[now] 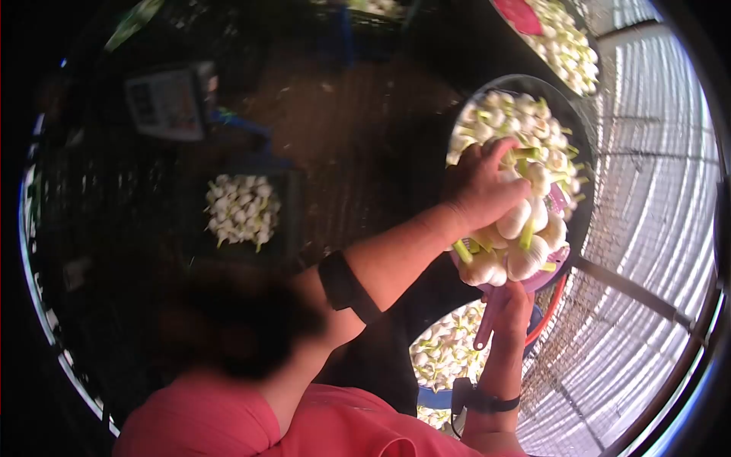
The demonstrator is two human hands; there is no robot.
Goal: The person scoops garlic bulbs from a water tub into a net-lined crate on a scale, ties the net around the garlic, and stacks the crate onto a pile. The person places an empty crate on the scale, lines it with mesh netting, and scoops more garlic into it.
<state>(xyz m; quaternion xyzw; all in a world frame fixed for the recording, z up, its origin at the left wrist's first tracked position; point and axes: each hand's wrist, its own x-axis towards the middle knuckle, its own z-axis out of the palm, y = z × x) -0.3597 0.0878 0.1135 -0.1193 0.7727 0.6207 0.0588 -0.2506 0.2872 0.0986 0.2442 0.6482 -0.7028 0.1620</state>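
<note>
Left hand [487, 183] half open now, fingers curving onto the garlic bulbs [528, 257] heaped in the pink basket [558, 268], right hand [518, 305] closed on its handle [489, 324], right by the dark tub's [582, 221] near edge!

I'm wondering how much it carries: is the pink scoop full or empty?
Full: garlic bulbs are heaped in the scoop, hiding most of its inside.
</note>
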